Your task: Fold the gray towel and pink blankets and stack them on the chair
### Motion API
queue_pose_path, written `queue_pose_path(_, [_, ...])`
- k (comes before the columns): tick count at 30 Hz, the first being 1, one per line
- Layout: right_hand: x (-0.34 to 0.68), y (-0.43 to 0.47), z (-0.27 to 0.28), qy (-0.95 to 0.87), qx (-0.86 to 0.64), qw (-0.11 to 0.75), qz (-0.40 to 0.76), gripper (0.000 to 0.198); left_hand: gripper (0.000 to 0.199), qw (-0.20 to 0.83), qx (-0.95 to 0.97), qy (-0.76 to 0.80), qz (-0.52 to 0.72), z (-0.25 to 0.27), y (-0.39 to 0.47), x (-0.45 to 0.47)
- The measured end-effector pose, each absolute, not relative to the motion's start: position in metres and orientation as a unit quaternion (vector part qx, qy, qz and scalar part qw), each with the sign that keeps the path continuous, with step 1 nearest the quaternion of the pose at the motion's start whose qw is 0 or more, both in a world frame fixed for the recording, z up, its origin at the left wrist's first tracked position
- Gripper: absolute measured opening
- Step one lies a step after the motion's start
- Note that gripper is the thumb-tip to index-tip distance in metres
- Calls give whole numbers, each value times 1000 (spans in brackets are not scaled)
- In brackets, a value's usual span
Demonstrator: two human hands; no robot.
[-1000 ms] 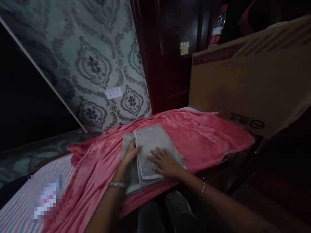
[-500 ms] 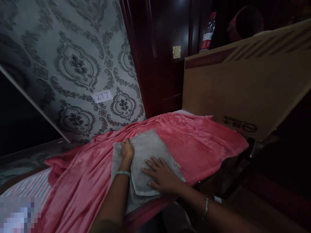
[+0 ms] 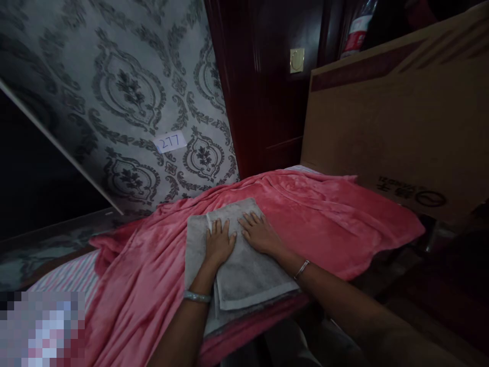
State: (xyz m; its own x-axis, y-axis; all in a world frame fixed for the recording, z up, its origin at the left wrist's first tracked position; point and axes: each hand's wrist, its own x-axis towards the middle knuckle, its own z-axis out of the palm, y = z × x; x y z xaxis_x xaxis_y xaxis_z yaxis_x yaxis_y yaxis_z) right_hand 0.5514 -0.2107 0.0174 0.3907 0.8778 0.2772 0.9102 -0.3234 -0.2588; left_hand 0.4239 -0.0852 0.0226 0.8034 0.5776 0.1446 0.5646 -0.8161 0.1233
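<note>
The left hand and right hand lie flat, just apart, on the grey towel at the pink blanket's near edge — folding looks partly done, its left strip uncovered.

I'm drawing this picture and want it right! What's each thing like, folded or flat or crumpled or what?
Pink blanket: spread out, rumpled
Gray cloth: folded, lying on the blanket
Left hand: open, palm down on the cloth
Right hand: open, palm down on the cloth
Striped sheet: partly covered
Cardboard box: lettering upside down
Bottle: top cut off by the picture's edge
</note>
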Motion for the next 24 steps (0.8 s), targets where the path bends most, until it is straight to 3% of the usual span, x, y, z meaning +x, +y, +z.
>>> queue_pose_path(8, [551, -217, 18, -551, -820, 152, -26, 55, 63, 28, 950, 300, 82, 30, -90, 427])
queue_pose_path(16, [547, -238, 32, -581, -800, 116, 94, 63, 61, 70, 957, 273, 69, 31, -98, 391])
queue_pose_path(21, [497, -280, 24, -648, -742, 136, 107, 68, 59, 61, 955, 276, 87, 27, -104, 359])
queue_pose_path(24, [460, -304, 18, -684, -708, 165, 69, 81, 55, 49, 949, 284, 124, 25, -111, 353])
